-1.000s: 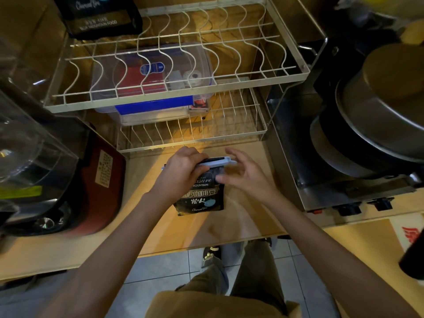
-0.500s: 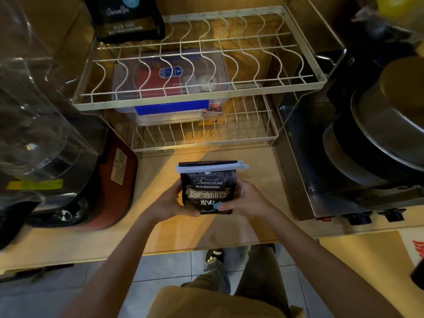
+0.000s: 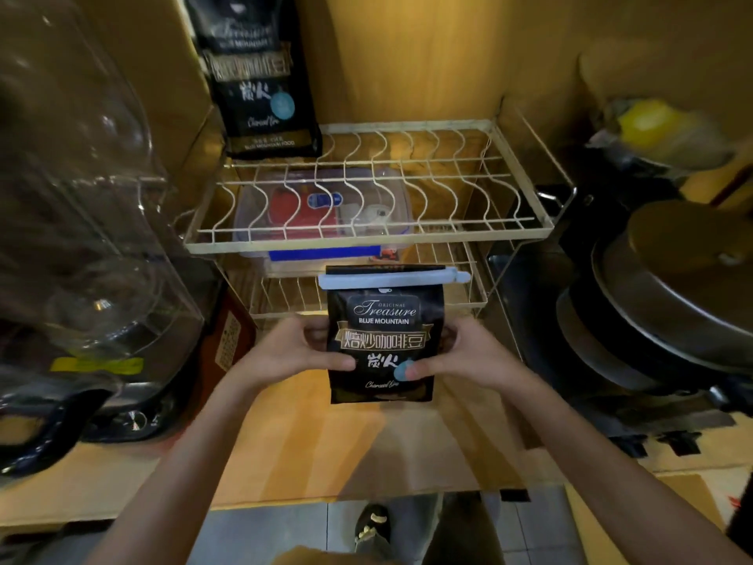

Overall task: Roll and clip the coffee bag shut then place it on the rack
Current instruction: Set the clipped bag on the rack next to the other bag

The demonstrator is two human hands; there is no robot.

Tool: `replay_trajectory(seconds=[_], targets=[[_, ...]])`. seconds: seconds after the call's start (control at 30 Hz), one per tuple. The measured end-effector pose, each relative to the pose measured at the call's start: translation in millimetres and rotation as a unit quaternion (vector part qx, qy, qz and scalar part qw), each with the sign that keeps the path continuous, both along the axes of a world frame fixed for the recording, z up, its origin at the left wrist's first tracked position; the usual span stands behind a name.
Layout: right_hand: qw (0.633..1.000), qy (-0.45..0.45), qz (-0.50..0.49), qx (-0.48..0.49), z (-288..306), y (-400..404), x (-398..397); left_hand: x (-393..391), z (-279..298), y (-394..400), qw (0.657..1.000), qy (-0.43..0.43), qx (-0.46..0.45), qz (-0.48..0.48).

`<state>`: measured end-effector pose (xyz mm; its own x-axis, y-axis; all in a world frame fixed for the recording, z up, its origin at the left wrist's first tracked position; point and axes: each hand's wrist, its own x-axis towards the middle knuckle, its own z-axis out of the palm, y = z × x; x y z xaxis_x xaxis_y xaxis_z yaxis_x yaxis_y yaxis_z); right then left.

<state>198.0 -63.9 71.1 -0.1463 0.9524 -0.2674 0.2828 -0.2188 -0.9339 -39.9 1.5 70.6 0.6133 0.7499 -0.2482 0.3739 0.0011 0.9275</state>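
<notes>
At the far left, a clear plastic appliance housing (image 3: 81, 238) is seen blurred on the wooden worktop (image 3: 285, 450), with a dark red appliance (image 3: 228, 340) just behind it. A second black coffee bag (image 3: 260, 79) is stood upright at the back left corner of the rack's upper tier. The white wire rack (image 3: 366, 234) is set at the back of the worktop in two tiers; a clear plastic box (image 3: 326, 214) with red and blue contents is seen through the upper wires, resting on the lower tier.

The left hand (image 3: 285, 352) is closed on the left edge of the coffee bag (image 3: 381, 336), its thumb pressed on the front and its fingers (image 3: 315, 334) wrapped behind. The bag is held upright in the air above the worktop, in front of the rack's lower tier and not touching it. Its top is rolled down and is clamped across its full width by a pale blue clip (image 3: 391, 279).

The right hand (image 3: 474, 354) is closed on the bag's right edge in the same way, thumb on the front near the round blue label. At the far right, stacked metal pots (image 3: 672, 303) are seen on a steel unit, with a yellow object (image 3: 648, 120) above them, blurred.
</notes>
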Motion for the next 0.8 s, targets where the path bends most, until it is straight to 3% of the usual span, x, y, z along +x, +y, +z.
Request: replay_trajectory(seconds=[0.27,0.47,0.8], targets=[[0.99,-0.08,0.024,0.112,102.6,29.7,13.5,10.4,96.2,20.3,0.99,-0.093,0.106,0.003],[0.981,-0.078,0.014,0.177,166.4,71.2,23.5,22.2,158.6,59.4,0.977,-0.125,0.172,0.025],[0.967,0.008,-0.059,0.247,179.3,159.6,29.3,50.7,181.9,135.6,0.942,-0.162,0.238,0.17]])
